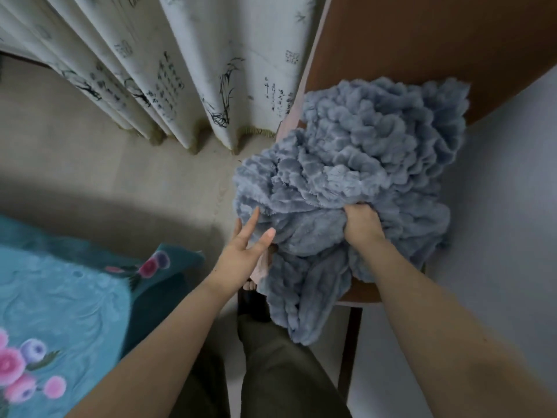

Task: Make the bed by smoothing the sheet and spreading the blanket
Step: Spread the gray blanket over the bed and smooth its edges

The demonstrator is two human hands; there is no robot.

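Gathering step: the blue-grey blanket lies in a crumpled heap on the brown counter, with one fold hanging over the near edge by the person's legs.
Grip: the right hand has its fingers sunk into the plush and clenched round a bunch of it.
Free side: the left hand holds nothing, its fingers straight and spread at the heap's left edge; whether the tips touch the fabric I cannot tell.
Bed: the teal flowered sheet shows at lower left, apart from the heap, with bare floor between.
Risk: lifted by one bunch alone, the hanging folds would likely trail on the floor or catch underfoot. With no edge found, the blanket may land balled up and rumple the sheet.
Writing: the curtain carries ink bamboo and columns of brush characters, too small to read. No brand or label shows.
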